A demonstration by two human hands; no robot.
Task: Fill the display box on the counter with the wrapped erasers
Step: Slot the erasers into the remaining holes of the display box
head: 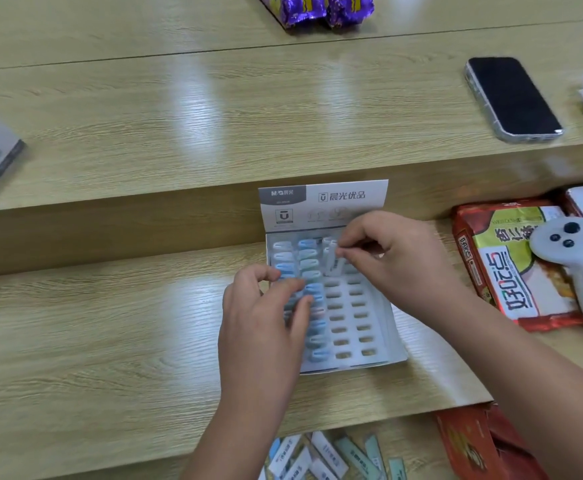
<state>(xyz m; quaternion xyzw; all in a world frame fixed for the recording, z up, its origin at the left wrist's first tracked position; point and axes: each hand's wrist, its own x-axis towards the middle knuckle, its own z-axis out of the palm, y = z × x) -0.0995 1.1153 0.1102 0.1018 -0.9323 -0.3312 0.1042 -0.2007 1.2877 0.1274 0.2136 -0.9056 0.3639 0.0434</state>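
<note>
**Fig. Loading the third column of a slotted display box.** The display box (394, 336) lies on the lower step of the counter (110, 323). Its printed header card (324, 202) stands upright against the step's riser, which probably braces the box against the push of each insertion.

The right hand (397, 258) pinches one wrapped eraser (335, 263) between thumb and fingertips near its upper end. This leaves the lower end free to enter a slot in the third column. The eraser's long axis is steep, near upright, and leans slightly; its lower end points down into the insert.

The seated erasers (309, 258) fill the two left columns and the top of the third. They stand on end, so only their rounded tips show. The empty slots (359, 315) of the two right columns remain to be filled, which suggests the task is roughly half done.

The left hand (265, 306) rests with bent fingers on the filled columns, apparently steadying them; whether it grips anything cannot be told. The loose erasers (321, 457) lie flat at the near edge, below the counter's lip.
</note>
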